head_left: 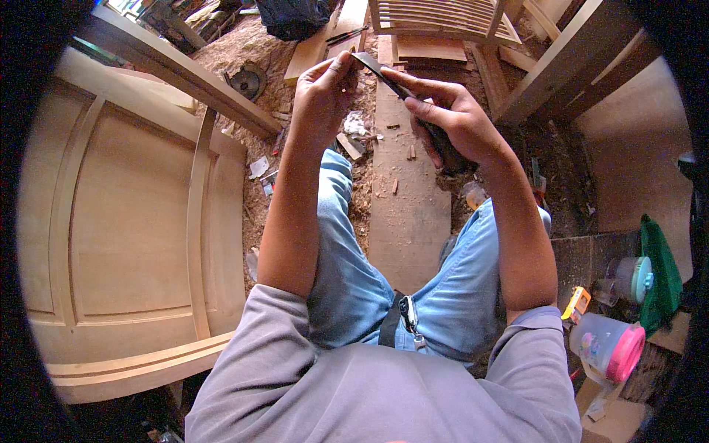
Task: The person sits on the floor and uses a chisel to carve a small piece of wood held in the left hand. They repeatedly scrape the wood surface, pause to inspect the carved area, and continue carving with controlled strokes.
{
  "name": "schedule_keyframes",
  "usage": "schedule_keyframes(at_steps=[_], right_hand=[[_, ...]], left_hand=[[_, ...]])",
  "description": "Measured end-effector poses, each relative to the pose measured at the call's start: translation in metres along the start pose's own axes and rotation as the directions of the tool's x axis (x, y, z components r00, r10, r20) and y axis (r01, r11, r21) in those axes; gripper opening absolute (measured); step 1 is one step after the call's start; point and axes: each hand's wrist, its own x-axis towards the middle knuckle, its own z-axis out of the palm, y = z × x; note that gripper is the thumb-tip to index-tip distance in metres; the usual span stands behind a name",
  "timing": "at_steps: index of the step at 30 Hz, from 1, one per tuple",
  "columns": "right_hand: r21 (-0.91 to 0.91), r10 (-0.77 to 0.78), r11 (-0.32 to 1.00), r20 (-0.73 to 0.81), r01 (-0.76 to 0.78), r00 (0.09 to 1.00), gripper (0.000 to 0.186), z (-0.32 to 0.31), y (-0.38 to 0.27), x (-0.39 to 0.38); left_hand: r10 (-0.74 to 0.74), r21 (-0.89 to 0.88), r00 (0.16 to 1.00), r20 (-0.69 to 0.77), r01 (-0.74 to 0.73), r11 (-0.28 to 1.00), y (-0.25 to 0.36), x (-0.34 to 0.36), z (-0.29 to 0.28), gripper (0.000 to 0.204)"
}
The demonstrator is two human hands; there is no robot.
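My right hand (pixel 458 125) grips a long dark tool (pixel 388 77), with the index finger along its narrow flat end and a bulkier dark part beneath the palm. My left hand (pixel 321 92) is closed in a pinch right at the tool's far tip; whatever lies between those fingertips is too small to make out. Both hands are raised over a long wooden plank (pixel 406 229) on the littered ground (pixel 354 170), between my jeans-clad legs.
A panelled wooden door (pixel 133 207) is at left, below a long beam (pixel 177 66). Slatted woodwork (pixel 439 15) stands ahead near a dark bag (pixel 292 15). Upright boards (pixel 546 63), plastic containers (pixel 602 347), a green cloth (pixel 657 280) and a yellow object (pixel 576 303) are at right.
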Motion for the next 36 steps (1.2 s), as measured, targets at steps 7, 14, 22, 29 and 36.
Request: schedule_keyframes(at_steps=[7, 14, 22, 29, 36], right_hand=[[0.02, 0.108, 0.994, 0.049, -0.109, 0.993, 0.04, -0.003, -0.006, -0.005], [-0.052, 0.039, 0.998, 0.103, -0.034, 0.994, 0.051, -0.001, 0.001, -0.002], [-0.009, 0.071, 0.998, 0.111, -0.07, 0.991, 0.053, 0.007, -0.004, -0.005], [0.168, 0.172, 0.966, 0.154, -0.197, 0.973, 0.052, 0.009, -0.003, -0.004], [0.171, 0.128, 0.975, 0.108, -0.145, 0.986, 0.051, 0.023, 0.01, 0.004]], left_hand=[[-0.028, 0.013, 0.997, 0.074, 0.027, 1.0, -0.001, 0.004, -0.015, 0.021], [0.032, 0.161, 0.999, 0.02, -0.035, 0.986, -0.002, 0.004, -0.015, 0.025], [0.079, 0.444, 0.997, 0.008, -0.074, 0.893, 0.008, -0.002, -0.012, 0.023], [0.144, 0.534, 0.986, 0.083, -0.167, 0.829, 0.011, -0.005, -0.015, 0.022], [0.102, 0.545, 0.992, 0.079, -0.129, 0.828, 0.013, -0.003, -0.026, 0.022]])
